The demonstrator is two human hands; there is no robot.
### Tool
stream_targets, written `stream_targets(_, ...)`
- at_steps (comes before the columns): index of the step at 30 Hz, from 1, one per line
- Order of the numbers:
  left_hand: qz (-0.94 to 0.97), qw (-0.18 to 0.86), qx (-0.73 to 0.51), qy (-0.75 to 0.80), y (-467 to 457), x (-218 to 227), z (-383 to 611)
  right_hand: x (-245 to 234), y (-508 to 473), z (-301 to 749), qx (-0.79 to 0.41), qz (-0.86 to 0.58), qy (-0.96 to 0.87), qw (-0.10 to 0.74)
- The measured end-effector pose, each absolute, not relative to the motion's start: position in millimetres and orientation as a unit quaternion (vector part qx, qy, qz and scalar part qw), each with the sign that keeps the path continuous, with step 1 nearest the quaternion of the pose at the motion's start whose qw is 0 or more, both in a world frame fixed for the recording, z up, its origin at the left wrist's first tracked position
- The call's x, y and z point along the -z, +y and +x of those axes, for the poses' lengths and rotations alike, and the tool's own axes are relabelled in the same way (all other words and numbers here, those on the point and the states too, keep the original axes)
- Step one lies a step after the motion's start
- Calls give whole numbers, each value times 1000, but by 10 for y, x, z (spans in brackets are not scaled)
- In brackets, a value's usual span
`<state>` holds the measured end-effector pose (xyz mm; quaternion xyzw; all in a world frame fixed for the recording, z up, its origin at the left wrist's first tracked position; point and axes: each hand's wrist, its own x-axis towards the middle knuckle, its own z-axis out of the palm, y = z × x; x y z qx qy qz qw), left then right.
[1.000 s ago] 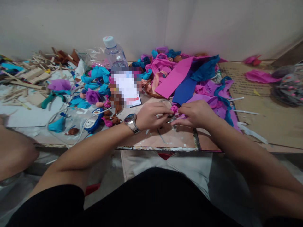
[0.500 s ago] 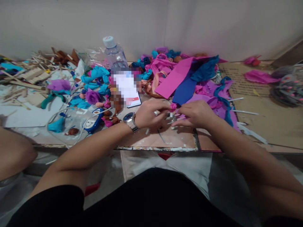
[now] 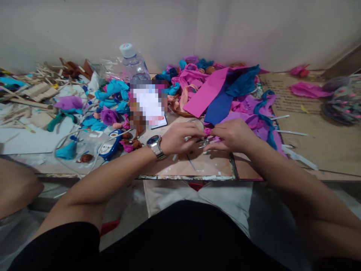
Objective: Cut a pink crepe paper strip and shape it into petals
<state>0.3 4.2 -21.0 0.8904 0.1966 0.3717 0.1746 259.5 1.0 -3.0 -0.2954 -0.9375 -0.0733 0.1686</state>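
Between my two hands is a small magenta crepe-paper flower (image 3: 207, 131). My left hand (image 3: 182, 137), with a metal watch (image 3: 154, 142) on its wrist, reaches in from the left, its fingers closed at the flower's left side. From the right, my right hand (image 3: 231, 136) pinches the flower with thumb and fingers. Below the flower, small white and metallic bits show between the hands, too small to name. Strips of magenta paper (image 3: 205, 94) and dark blue paper (image 3: 218, 107) lie just beyond my fingers.
A phone (image 3: 149, 103) and a clear bottle (image 3: 135, 66) stand beyond my left hand. Crumpled blue paper (image 3: 115, 88), wooden sticks (image 3: 31, 103) and a blue power strip (image 3: 111, 145) with a cable lie left. White sticks (image 3: 293, 133) rest on cardboard (image 3: 304, 120). Another person's arm (image 3: 17, 188) is at left.
The magenta flower sits slightly lower between my hands, and the fingers of both hands have closed in around it. The view has shifted very slightly.
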Motion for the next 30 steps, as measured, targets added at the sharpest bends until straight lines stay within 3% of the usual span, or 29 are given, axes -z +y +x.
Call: stream_targets(30, 871, 178, -424, 171, -30, 141, 14, 16, -21, 2586, 21, -308, -934, 181)
